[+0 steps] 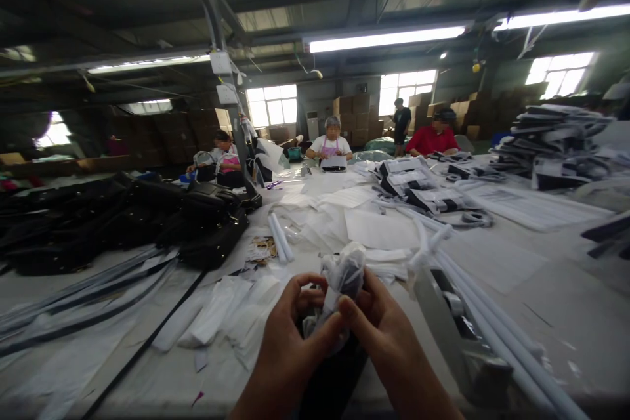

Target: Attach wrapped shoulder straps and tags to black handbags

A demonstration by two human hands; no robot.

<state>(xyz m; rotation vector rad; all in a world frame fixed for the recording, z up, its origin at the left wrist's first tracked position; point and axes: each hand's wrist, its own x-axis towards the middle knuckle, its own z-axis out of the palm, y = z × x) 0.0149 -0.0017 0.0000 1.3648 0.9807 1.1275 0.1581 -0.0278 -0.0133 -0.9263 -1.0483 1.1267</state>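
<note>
Close in front of me is a bundle [347, 269] with something dark inside, wrapped in thin whitish translucent wrapping. My left hand [298, 338] curls round its left side, thumb pressed against the wrapping. From the right, my right hand [386, 325] grips it too, with the thumb near the middle. Both hands are closed on the bundle, and their fingers partly cover it. A black shape [329, 384] shows beneath, between my wrists; its kind is hidden. Right of my right hand stands a grey tape dispenser [457, 335]. Folded white sheets [216, 315] lie left of my left hand.
Black bags [197, 216] are piled at the left, with dark straps [98, 308] before them. Long white tubes [506, 335] run along the right. Paper sheets [381, 230] cover the middle. Wrapped black-and-white pieces [556, 138] are stacked far right. Several people sit or stand beyond.
</note>
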